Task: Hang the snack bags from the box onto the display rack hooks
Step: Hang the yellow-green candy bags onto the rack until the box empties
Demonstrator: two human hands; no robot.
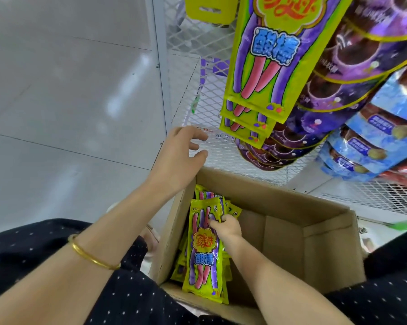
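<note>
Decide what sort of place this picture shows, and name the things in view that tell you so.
Probably a shop aisle during restocking. Matching snack bags hang in rows on a wire-mesh display rack, and a cardboard box below holds more yellow-green bags, one gripped by the right hand.

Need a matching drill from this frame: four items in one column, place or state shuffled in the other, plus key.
1. left hand
2. right hand
3. purple bags
4. blue bags

A. hanging farthest right
B. inside the cardboard box, gripping a yellow snack bag
C. open, holding nothing, in front of the wire mesh rack
D. hanging between the hanging yellow bags and the blue ones

Pairs: 1-C, 2-B, 3-D, 4-A
</note>
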